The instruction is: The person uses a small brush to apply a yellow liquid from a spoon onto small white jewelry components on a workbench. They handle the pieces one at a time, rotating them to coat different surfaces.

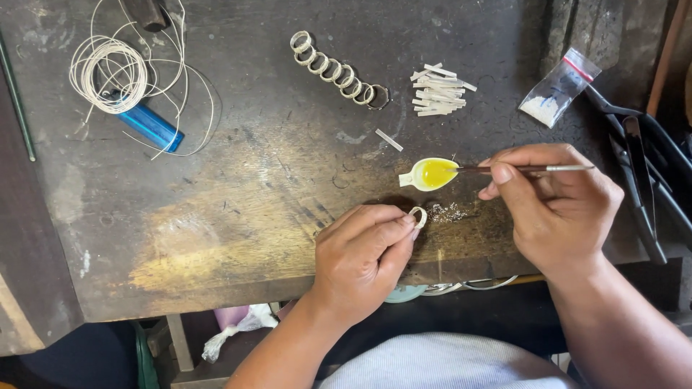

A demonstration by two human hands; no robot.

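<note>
Near the bench edge [238, 288], left hand [360, 259] pinches a ring [419, 216] (right hand [555, 205] grips a brush [533, 168]).

Your left hand [360, 252] and right hand [551, 205] are bare, without gloves, rings or a watch, both forearms uncovered to the frame's edge, and below the workbench [216, 238] your lap shows pale grey-white cloth.

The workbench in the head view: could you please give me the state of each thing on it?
Left hand: pinching a small ring.
Right hand: holding a thin brush, tip in the spoon.
White spoon: filled with yellow liquid.
Plastic bag: sealed, white powder inside.
Wire: coiled.
Row of rings: lying overlapped.
</note>
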